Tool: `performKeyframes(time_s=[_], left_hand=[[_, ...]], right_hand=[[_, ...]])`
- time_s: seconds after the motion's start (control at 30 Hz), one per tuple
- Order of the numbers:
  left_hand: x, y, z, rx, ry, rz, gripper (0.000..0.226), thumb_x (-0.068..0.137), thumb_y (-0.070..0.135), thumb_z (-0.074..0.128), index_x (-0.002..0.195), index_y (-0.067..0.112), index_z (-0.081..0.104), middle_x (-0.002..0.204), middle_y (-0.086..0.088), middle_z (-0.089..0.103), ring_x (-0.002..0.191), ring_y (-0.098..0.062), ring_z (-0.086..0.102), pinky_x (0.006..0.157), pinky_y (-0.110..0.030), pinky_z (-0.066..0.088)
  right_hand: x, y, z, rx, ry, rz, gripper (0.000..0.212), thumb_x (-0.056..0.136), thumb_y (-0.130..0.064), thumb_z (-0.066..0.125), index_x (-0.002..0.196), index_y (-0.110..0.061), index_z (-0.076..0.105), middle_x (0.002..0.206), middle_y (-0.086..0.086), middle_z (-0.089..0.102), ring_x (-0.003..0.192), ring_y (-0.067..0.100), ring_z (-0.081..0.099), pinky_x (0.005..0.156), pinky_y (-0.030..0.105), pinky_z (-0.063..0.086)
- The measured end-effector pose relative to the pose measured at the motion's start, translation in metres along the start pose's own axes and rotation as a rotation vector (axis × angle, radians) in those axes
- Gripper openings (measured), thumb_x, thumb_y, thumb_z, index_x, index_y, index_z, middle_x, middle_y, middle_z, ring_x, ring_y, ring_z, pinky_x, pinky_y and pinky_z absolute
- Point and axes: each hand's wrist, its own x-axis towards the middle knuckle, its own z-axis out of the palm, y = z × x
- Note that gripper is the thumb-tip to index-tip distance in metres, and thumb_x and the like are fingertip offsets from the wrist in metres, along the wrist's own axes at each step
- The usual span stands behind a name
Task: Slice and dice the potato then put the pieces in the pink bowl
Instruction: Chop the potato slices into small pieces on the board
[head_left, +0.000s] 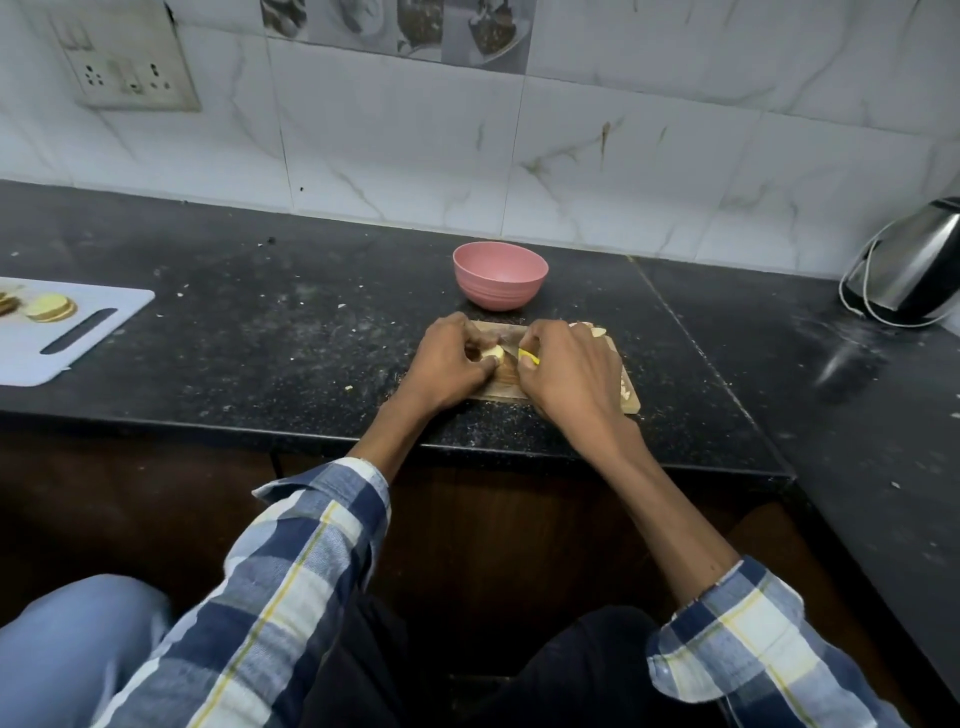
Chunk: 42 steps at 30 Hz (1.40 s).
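A small wooden cutting board (629, 402) lies on the black counter in front of me. My left hand (447, 366) holds a pale piece of potato (492, 354) down on it, fingers curled around the piece. My right hand (566, 371) grips a knife with a yellow handle (529, 357); its blade points toward the potato and is mostly hidden. Cut potato pieces (589, 328) lie at the board's far right corner, with a few more at its right edge. The pink bowl (500, 274) stands just behind the board; its visible inside looks empty.
A white plastic cutting board (104, 322) with sliced rounds (51, 307) sits at the left. A steel electric kettle (911, 270) with a white cord stands at the far right. Crumbs dot the counter (291, 322). A tiled wall rises behind the bowl.
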Motion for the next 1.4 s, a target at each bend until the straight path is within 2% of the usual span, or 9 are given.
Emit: performKeyframes(time_s=[0.13,0.3,0.53,0.67,0.83,0.9,0.97,1.2,1.4], left_hand=[[0.0,-0.002,0.003,0.018,0.009,-0.008,0.018,0.081,0.018,0.08,0.097,0.009,0.08,0.088,0.0,0.058,0.087,-0.018,0.061,0.08,-0.034,0.055],[0.003,-0.002,0.006,0.065,0.0,-0.042,0.028,0.073,0.032,0.071,0.092,0.012,0.078,0.083,0.01,0.055,0.085,-0.014,0.058,0.078,-0.033,0.054],[0.005,-0.006,0.007,0.049,-0.012,-0.046,0.025,0.075,0.03,0.074,0.094,0.014,0.078,0.085,0.009,0.058,0.087,-0.013,0.058,0.079,-0.034,0.055],[0.004,-0.007,0.006,0.046,0.016,-0.034,0.026,0.076,0.031,0.078,0.093,0.012,0.08,0.083,0.009,0.06,0.081,-0.011,0.06,0.075,-0.031,0.054],[0.002,-0.006,0.0,-0.041,0.033,-0.038,0.022,0.078,0.019,0.083,0.099,0.017,0.084,0.089,0.009,0.07,0.078,-0.005,0.064,0.077,-0.015,0.05],[0.001,-0.007,-0.001,-0.091,0.032,-0.084,0.022,0.076,0.013,0.081,0.097,0.018,0.084,0.09,0.01,0.073,0.074,0.005,0.063,0.071,-0.004,0.045],[0.001,-0.008,-0.001,-0.11,0.027,-0.106,0.02,0.075,0.01,0.082,0.095,0.016,0.084,0.089,0.01,0.073,0.072,0.007,0.062,0.068,-0.002,0.044],[0.0,-0.007,-0.002,-0.147,0.039,-0.098,0.012,0.072,0.009,0.085,0.083,0.014,0.083,0.085,0.008,0.074,0.077,-0.002,0.068,0.068,-0.006,0.044],[0.0,-0.008,-0.001,-0.156,0.044,-0.091,0.009,0.072,0.011,0.084,0.079,0.015,0.083,0.083,0.006,0.074,0.079,-0.009,0.07,0.076,-0.025,0.055]], right_hand=[[-0.001,-0.006,0.005,0.017,-0.007,0.018,0.018,0.095,-0.029,0.066,0.112,-0.026,0.068,0.109,0.005,0.071,0.105,0.031,0.063,0.075,0.036,0.035],[0.0,-0.013,0.003,0.084,-0.061,0.06,0.018,0.09,-0.027,0.07,0.108,-0.024,0.067,0.109,0.005,0.071,0.104,0.031,0.064,0.081,0.038,0.044],[-0.018,-0.014,-0.013,0.077,-0.101,0.092,0.012,0.09,-0.021,0.073,0.101,-0.023,0.068,0.108,0.006,0.069,0.1,0.031,0.065,0.076,0.034,0.043],[-0.03,-0.011,-0.019,0.062,-0.112,0.106,0.02,0.093,-0.022,0.069,0.112,-0.027,0.065,0.116,0.006,0.066,0.108,0.031,0.06,0.081,0.036,0.038],[-0.041,-0.007,-0.024,0.04,-0.083,0.091,0.024,0.096,-0.027,0.066,0.12,-0.029,0.064,0.116,0.005,0.065,0.114,0.029,0.057,0.084,0.038,0.042],[-0.044,-0.006,-0.023,0.034,-0.034,0.087,0.023,0.097,-0.028,0.065,0.12,-0.029,0.065,0.113,0.004,0.066,0.111,0.029,0.059,0.08,0.037,0.04],[-0.042,-0.008,-0.018,0.04,0.013,0.08,0.022,0.097,-0.027,0.063,0.119,-0.028,0.065,0.109,0.004,0.068,0.109,0.029,0.061,0.077,0.037,0.04],[-0.023,-0.018,0.001,0.055,0.007,0.065,0.02,0.096,-0.023,0.063,0.116,-0.026,0.066,0.11,0.006,0.07,0.1,0.033,0.065,0.077,0.04,0.045],[-0.012,-0.029,0.007,0.049,-0.028,0.061,0.02,0.093,-0.015,0.066,0.112,-0.018,0.067,0.111,0.011,0.069,0.101,0.035,0.064,0.08,0.043,0.05]])
